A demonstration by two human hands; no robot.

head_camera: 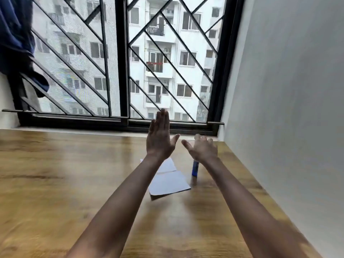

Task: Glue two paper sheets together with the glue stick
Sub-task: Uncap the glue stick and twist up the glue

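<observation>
Right, two bare forearms stretch out over the table (55, 174), and nothing is in hand yet. Nearest lies one sheet (169, 183), flat on the wood, with a second sheet (167, 165) touching its far edge, partly under the left forearm. They lie end to end, not stacked, so by my reckoning no gluing is done and the whole job is left. Just right of them the glue stick (195, 169) stands upright, its top hidden behind the right wrist, so capped or not I cannot tell. Beyond, both hands hang in the air. Left hand (160, 138): fingers straight and together, holding nothing. Right hand (202, 148): fingers spread and relaxed, holding nothing, nearly over the stick. Nothing blocks the reach to stick or paper. Farther back, a barred window (121, 62) with flats outside, a blue cloth (16, 38) hanging at its left, a plain wall (288, 81) on the right.
</observation>
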